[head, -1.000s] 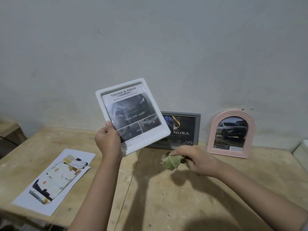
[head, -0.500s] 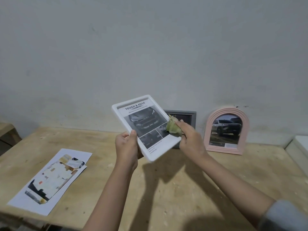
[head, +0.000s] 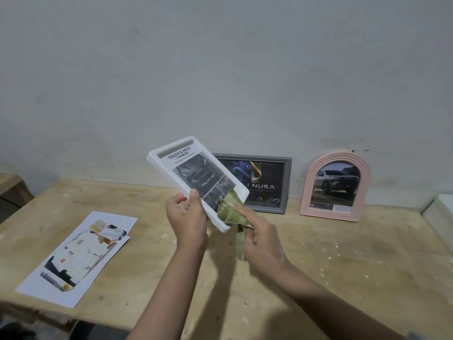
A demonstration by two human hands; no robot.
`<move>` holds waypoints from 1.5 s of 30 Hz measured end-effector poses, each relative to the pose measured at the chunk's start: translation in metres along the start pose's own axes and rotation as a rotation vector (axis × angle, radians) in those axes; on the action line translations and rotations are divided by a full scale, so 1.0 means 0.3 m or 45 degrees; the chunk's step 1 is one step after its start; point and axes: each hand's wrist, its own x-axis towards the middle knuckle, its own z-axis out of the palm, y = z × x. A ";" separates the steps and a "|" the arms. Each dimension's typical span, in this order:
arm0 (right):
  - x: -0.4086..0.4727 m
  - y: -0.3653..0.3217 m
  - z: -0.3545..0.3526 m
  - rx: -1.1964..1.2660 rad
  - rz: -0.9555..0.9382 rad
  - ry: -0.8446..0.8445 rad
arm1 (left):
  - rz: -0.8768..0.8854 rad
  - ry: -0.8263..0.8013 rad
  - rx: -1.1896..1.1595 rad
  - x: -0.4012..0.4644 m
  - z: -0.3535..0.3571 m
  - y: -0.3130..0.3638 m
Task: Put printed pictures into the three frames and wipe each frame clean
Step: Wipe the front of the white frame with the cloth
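My left hand (head: 187, 218) grips the lower left edge of a white frame (head: 171, 158) that holds a car print headed "TOUGH & AGILE", tilted up above the table. My right hand (head: 259, 238) holds a green cloth (head: 230, 208) and presses it against the frame's lower right corner. A grey frame (head: 288, 182) with a dark logo print leans against the wall behind. To its right a pink arched frame (head: 306, 192) with a car picture also leans on the wall.
Loose printed sheets (head: 81, 253) lie on the wooden table (head: 343, 266) at the left. A white object (head: 441, 212) sits at the right edge. A wooden piece (head: 12, 190) stands beyond the table's left end.
My right hand lifted the cloth from the table to the white frame and has wiped down its right side to the lower corner. The frame came lower and more centred.
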 end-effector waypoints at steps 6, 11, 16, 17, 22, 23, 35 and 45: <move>-0.038 -0.041 -0.014 0.193 0.143 -0.215 | -0.056 0.077 -0.071 0.024 -0.020 -0.010; 0.049 -0.125 -0.137 0.274 0.147 -0.573 | -0.084 0.109 -0.078 0.038 -0.027 -0.008; 0.212 -0.177 -0.202 0.163 0.031 -0.218 | -0.140 -0.047 0.019 0.010 -0.038 -0.009; 0.242 -0.191 -0.200 0.129 0.019 -0.140 | -0.140 -0.096 0.040 -0.002 -0.038 -0.008; 0.361 -0.250 -0.146 -0.158 -0.411 0.052 | -0.140 -0.340 0.068 -0.065 -0.023 -0.003; 0.383 -0.237 -0.129 -0.253 -0.495 0.011 | -0.145 -0.394 0.080 -0.074 -0.020 -0.004; 0.261 -0.113 -0.004 -0.307 -0.567 -0.461 | -0.276 -0.543 -0.147 0.006 -0.051 0.032; 0.113 -0.048 0.025 -0.191 -0.569 -0.745 | -0.598 -0.405 -0.293 0.094 -0.123 -0.002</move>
